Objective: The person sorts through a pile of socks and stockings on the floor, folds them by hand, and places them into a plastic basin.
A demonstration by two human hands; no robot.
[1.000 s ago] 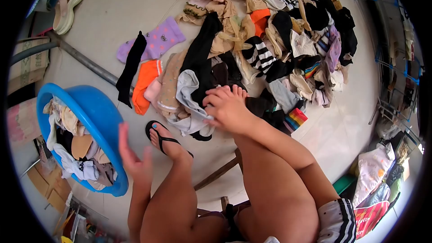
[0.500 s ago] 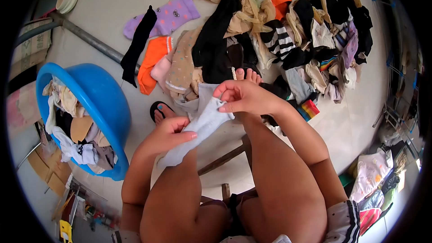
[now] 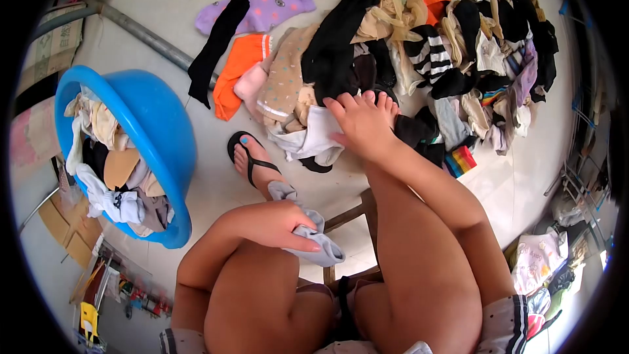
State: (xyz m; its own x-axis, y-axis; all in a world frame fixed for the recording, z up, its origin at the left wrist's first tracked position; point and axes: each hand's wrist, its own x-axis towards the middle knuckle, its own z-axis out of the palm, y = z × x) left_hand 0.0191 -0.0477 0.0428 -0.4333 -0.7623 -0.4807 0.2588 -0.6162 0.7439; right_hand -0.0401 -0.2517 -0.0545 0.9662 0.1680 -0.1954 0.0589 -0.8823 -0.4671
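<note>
My left hand is closed around a light grey sock above my left thigh, and the sock's ends stick out on both sides of the fist. Stretched forward, my right hand has its fingers apart at the near edge of the sock pile. It lies over or just above a white sock and a long black sock; whether it touches them I cannot tell. Left of these are a tan dotted sock, a pink sock and an orange sock.
A blue basin with several socks in it is tilted on the left. Behind it runs a metal bar. A purple sock lies at the back, with a black sock across it. Plastic bags are at the right.
My left hand has drawn the grey sock back toward my lap, now bunched in the fist. My right hand has let go of it and moved forward to the pile.
</note>
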